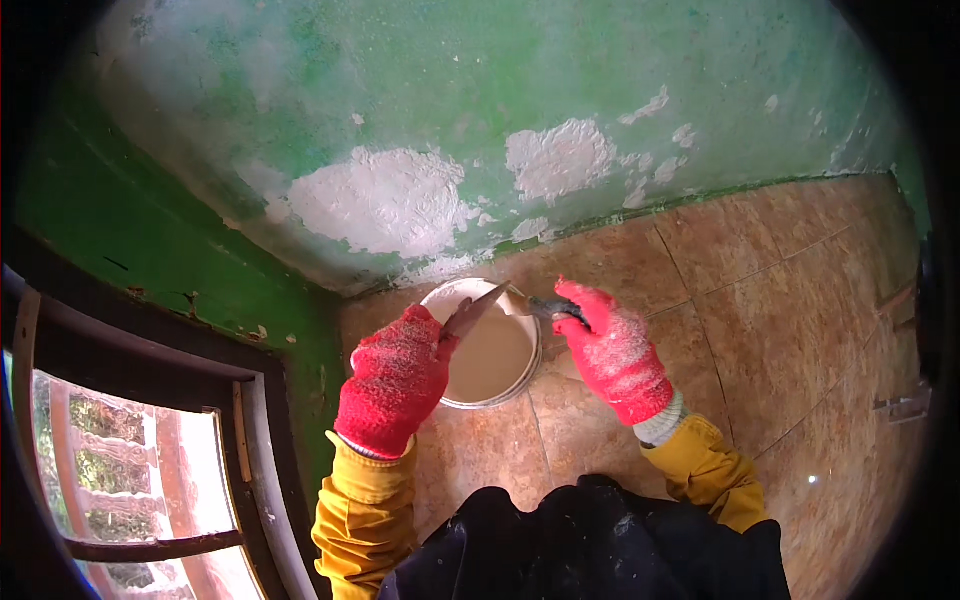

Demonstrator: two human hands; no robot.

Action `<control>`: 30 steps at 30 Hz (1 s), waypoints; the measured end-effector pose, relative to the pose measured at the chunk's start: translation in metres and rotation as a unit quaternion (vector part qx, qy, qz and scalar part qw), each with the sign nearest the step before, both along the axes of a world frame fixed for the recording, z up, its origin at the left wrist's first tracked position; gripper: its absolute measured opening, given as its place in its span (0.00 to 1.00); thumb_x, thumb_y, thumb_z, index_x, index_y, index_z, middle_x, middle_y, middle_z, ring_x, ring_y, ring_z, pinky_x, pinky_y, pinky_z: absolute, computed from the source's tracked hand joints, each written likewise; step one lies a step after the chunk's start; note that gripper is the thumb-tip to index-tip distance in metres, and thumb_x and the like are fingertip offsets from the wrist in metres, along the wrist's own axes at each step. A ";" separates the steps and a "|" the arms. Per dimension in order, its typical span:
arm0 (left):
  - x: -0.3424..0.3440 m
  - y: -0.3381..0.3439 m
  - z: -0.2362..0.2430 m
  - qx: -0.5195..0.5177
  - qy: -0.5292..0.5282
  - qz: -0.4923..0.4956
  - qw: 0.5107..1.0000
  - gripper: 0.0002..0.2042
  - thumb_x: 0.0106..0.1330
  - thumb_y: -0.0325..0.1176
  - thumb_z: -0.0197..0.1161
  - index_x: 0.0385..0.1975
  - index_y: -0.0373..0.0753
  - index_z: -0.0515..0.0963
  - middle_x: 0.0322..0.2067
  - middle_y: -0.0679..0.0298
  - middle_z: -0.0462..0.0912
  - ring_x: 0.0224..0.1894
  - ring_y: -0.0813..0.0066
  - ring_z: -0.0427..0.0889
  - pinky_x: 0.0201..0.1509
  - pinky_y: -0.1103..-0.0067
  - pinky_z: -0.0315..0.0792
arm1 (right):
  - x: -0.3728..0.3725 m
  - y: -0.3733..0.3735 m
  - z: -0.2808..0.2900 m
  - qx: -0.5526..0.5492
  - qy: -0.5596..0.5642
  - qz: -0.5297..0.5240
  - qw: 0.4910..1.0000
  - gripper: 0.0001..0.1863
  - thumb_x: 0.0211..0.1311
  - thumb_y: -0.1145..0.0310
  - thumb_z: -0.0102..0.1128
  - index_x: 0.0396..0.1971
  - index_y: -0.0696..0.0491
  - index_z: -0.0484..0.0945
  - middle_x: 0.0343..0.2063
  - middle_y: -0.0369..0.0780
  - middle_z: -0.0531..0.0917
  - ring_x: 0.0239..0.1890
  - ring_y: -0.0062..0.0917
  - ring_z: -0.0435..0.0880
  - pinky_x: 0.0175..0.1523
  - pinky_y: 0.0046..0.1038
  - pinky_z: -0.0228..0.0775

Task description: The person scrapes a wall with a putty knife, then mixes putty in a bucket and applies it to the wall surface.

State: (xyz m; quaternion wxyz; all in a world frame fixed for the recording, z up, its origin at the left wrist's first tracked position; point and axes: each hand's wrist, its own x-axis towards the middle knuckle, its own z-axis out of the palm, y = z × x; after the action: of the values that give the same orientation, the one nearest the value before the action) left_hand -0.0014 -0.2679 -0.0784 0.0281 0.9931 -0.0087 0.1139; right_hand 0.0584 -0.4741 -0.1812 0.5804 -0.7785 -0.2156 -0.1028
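My left hand (393,380), in a red work glove, is closed around a pointed trowel (474,312) with a dark flat blade. In my right hand (617,352), gloved the same way, is a putty knife (556,308) with a black handle. The two blades meet or overlap at their tips; whether they touch I cannot tell. Beneath them stands a round white bucket (536,372) holding a smooth beige paste (492,362). The trowel's handle is hidden inside my left glove.
A green wall (480,60) with rough white patches (385,200) rises beyond the bucket. Brown tiles (720,330) cover the floor. To the left is a dark-framed window (150,470) with white balusters outside. A dark apron (590,545) covers my front.
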 end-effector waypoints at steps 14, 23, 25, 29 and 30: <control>-0.024 0.030 -0.005 -0.072 0.000 -0.011 0.997 0.06 0.51 0.30 0.65 0.27 0.39 0.78 0.27 0.60 0.76 0.32 0.60 0.78 0.35 0.73 0.72 | -0.001 0.003 0.023 0.326 0.310 0.018 0.893 0.16 0.55 0.78 0.53 0.46 0.56 0.74 0.34 0.38 0.79 0.26 0.16 0.75 0.31 0.18 0.69; 0.013 0.063 -0.046 -0.330 0.116 -0.016 0.937 0.08 0.53 0.29 0.66 0.30 0.37 0.75 0.24 0.67 0.78 0.29 0.83 0.74 0.35 0.82 0.69 | 0.001 -0.003 0.021 0.371 0.297 0.021 0.880 0.16 0.55 0.79 0.53 0.46 0.57 0.74 0.33 0.37 0.78 0.22 0.15 0.73 0.26 0.17 0.66; 0.006 0.070 -0.057 -0.362 0.125 0.023 0.923 0.08 0.52 0.29 0.67 0.29 0.37 0.76 0.24 0.67 0.78 0.30 0.83 0.74 0.35 0.81 0.69 | 0.000 0.000 0.023 0.374 0.307 0.015 0.875 0.16 0.55 0.79 0.53 0.46 0.57 0.73 0.32 0.37 0.78 0.22 0.15 0.73 0.26 0.17 0.66; 0.003 0.074 -0.069 -0.249 0.088 0.013 0.964 0.09 0.51 0.28 0.67 0.30 0.36 0.77 0.25 0.64 0.79 0.30 0.78 0.76 0.35 0.80 0.70 | -0.001 0.006 0.016 0.379 0.318 0.031 0.868 0.16 0.55 0.79 0.53 0.46 0.57 0.74 0.32 0.37 0.78 0.22 0.15 0.73 0.26 0.17 0.66; 0.005 0.072 -0.066 -0.249 0.089 0.012 0.964 0.09 0.51 0.28 0.67 0.30 0.36 0.77 0.25 0.64 0.79 0.30 0.78 0.76 0.35 0.80 0.70 | -0.001 0.007 0.016 0.373 0.324 0.032 0.869 0.16 0.55 0.79 0.53 0.46 0.57 0.74 0.32 0.37 0.78 0.22 0.15 0.73 0.26 0.17 0.66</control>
State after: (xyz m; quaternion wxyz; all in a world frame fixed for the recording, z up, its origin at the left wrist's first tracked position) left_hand 0.0035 -0.1963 -0.1448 0.2736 0.9609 0.0348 0.0236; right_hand 0.0569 -0.4667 -0.1649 0.8677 -0.4864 0.0139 0.1015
